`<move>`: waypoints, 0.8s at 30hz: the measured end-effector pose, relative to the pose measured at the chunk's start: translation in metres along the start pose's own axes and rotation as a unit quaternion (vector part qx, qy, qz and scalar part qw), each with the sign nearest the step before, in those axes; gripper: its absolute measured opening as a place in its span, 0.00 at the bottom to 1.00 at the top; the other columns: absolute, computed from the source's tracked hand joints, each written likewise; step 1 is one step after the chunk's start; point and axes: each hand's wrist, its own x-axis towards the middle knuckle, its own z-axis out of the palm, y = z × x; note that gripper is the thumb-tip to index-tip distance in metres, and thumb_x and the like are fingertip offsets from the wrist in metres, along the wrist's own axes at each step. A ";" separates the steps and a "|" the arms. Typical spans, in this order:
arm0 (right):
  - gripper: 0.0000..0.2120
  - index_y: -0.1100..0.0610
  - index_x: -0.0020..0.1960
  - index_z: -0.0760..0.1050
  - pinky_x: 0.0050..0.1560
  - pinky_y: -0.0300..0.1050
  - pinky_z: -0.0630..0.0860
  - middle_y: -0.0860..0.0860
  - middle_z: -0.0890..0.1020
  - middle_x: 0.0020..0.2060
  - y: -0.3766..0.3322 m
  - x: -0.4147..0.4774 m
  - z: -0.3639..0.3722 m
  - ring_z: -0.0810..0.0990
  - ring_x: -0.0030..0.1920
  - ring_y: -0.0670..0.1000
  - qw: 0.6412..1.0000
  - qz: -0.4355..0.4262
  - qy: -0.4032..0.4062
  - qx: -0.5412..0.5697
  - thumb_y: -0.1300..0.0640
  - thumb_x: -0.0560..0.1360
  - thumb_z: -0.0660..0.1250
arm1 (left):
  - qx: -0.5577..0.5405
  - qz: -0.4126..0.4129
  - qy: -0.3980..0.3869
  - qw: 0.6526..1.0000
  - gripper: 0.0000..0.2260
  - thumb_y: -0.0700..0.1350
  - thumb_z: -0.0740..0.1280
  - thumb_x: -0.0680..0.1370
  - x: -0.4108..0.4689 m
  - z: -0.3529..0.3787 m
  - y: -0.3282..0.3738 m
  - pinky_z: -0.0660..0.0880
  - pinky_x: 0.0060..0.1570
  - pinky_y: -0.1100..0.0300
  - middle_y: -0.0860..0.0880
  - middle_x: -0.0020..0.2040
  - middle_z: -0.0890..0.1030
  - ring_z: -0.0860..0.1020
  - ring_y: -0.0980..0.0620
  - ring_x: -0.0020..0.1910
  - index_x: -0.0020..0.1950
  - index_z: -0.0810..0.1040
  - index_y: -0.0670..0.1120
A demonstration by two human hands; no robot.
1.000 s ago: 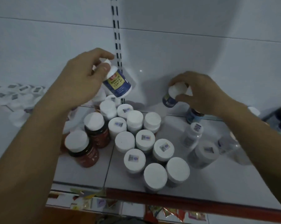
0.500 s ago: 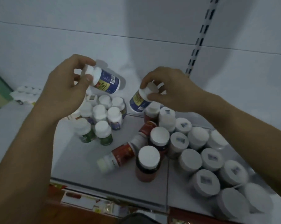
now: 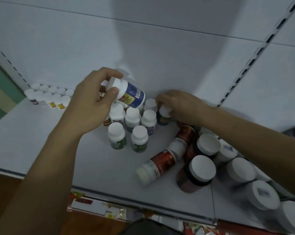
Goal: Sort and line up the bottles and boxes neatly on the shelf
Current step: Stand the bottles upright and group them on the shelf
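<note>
We see two bare hands over a white shelf point(image 3: 41, 143) crowded with bottles. The left hand point(image 3: 94, 102) is closed around the white cap of one blue-labelled bottle point(image 3: 131, 95), holding it tilted in the air just above the small-bottle cluster. The right hand point(image 3: 179, 104) is wrapped over the cap of a second blue-labelled bottle point(image 3: 163, 116), which stands at the right edge of that cluster, close to the back wall.

Taking the cluster as our landmark, we count at its front two green-labelled bottles point(image 3: 117, 138), upright and side by side. Behind them stand three white-capped bottles point(image 3: 133, 118) in a row, with at least one more behind; further ones are hidden by the left hand.

Right of the cluster, two red-labelled bottles point(image 3: 157, 164) lie on their sides, one nearer the shelf edge, one farther back under the right forearm. Just right of those stand two dark jars point(image 3: 196, 173) with wide white lids, and beyond them at least five grey-white lidded jars point(image 3: 262, 195), blurred.

Far left of the cluster, against the back wall, small white-capped bottles point(image 3: 48, 95) sit in two tidy rows of about five each.
</note>
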 end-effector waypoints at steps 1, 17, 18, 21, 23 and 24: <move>0.23 0.56 0.61 0.72 0.44 0.58 0.79 0.56 0.79 0.51 -0.001 0.001 0.000 0.77 0.50 0.59 1.000 0.009 0.013 -0.002 0.68 0.69 0.71 | 0.000 0.002 -0.005 1.000 0.13 0.41 0.64 0.83 0.000 0.001 -0.001 0.72 0.47 0.66 0.56 0.62 0.77 0.80 0.58 0.54 0.65 0.76 0.56; 0.32 0.54 0.70 0.65 0.37 0.31 0.72 0.51 0.82 0.41 -0.043 -0.050 -0.048 0.80 0.37 0.46 0.943 0.108 0.178 0.259 0.49 0.73 0.76 | -0.051 0.089 -0.121 0.987 0.26 0.44 0.69 0.81 0.016 0.050 0.048 0.77 0.50 0.66 0.55 0.60 0.76 0.82 0.57 0.50 0.74 0.66 0.64; 0.29 0.54 0.68 0.67 0.36 0.31 0.71 0.51 0.81 0.41 -0.038 -0.054 -0.046 0.79 0.36 0.44 0.944 0.114 0.165 0.263 0.48 0.72 0.74 | -0.027 0.084 -0.104 0.991 0.21 0.45 0.68 0.81 0.016 0.050 0.044 0.77 0.48 0.68 0.54 0.60 0.76 0.82 0.58 0.49 0.72 0.70 0.62; 0.24 0.55 0.60 0.75 0.43 0.36 0.73 0.49 0.80 0.47 -0.026 -0.059 -0.035 0.77 0.42 0.42 0.963 0.085 0.125 0.224 0.48 0.67 0.73 | 0.098 0.091 -0.116 0.984 0.10 0.43 0.65 0.82 0.013 0.053 0.023 0.78 0.51 0.58 0.52 0.55 0.80 0.80 0.57 0.49 0.60 0.81 0.53; 0.24 0.55 0.60 0.77 0.49 0.42 0.73 0.52 0.78 0.49 -0.021 -0.055 -0.025 0.76 0.46 0.47 0.977 0.067 0.088 0.184 0.51 0.66 0.76 | 0.149 0.096 -0.164 0.971 0.10 0.41 0.64 0.82 0.008 0.057 0.011 0.77 0.54 0.52 0.53 0.53 0.80 0.79 0.52 0.51 0.57 0.82 0.51; 0.25 0.53 0.62 0.78 0.49 0.45 0.74 0.52 0.76 0.49 -0.020 -0.052 -0.020 0.76 0.46 0.51 0.981 0.068 0.064 0.169 0.52 0.66 0.78 | 0.162 0.095 -0.187 0.964 0.11 0.40 0.63 0.82 0.004 0.059 0.008 0.76 0.55 0.52 0.53 0.54 0.79 0.79 0.51 0.53 0.58 0.83 0.50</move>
